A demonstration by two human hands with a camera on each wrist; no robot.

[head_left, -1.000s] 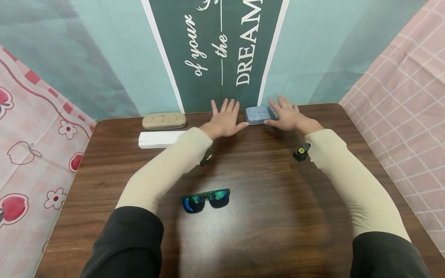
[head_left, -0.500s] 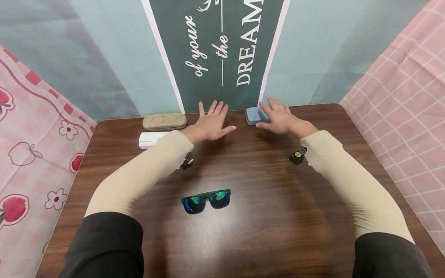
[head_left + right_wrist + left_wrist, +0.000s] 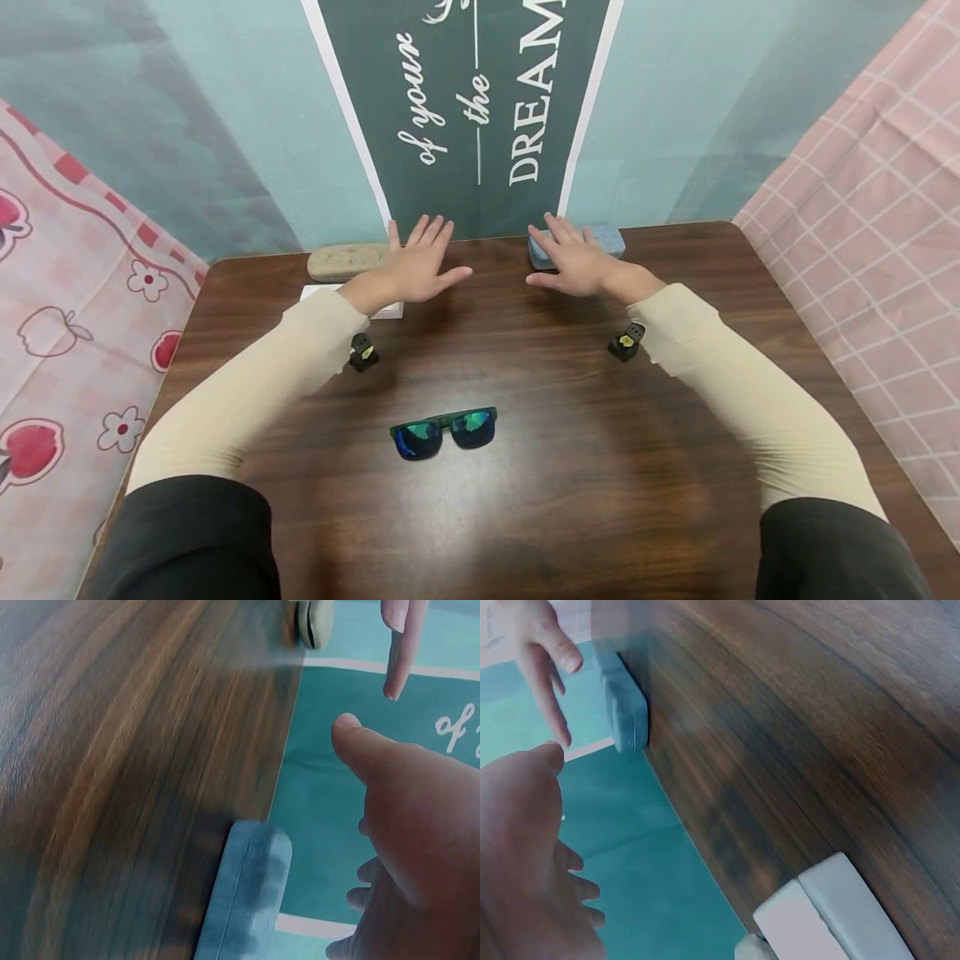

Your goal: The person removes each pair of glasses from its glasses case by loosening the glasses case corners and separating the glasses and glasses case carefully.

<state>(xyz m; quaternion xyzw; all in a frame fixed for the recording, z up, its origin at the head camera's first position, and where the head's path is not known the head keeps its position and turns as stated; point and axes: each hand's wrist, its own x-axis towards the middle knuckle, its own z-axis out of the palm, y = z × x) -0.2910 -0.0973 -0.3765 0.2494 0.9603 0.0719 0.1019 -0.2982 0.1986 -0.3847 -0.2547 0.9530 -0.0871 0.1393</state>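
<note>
My left hand (image 3: 416, 267) is held out flat with spread fingers, by the right ends of a tan glasses case (image 3: 341, 262) and a white box (image 3: 390, 311), partly hiding both. My right hand (image 3: 573, 262), fingers also straight, hovers in front of a blue case (image 3: 611, 242) and covers part of it. Neither hand grips anything. The left wrist view shows the left hand (image 3: 517, 840) raised above the white box (image 3: 847, 907). From the right wrist, the right hand (image 3: 420, 825) appears apart from the blue case (image 3: 247, 885). Sunglasses (image 3: 444, 433) with blue-green lenses lie nearer the person.
All the things lie on a dark wooden table (image 3: 525, 517). A teal and green cloth with lettering (image 3: 480, 108) hangs behind its far edge. Patterned pink cloths stand at the left (image 3: 75, 333) and right (image 3: 885, 250).
My left hand has moved left, from between the cases to the tan case and white box. The right hand has shifted a little left, uncovering the blue case's right end. The sunglasses stay put.
</note>
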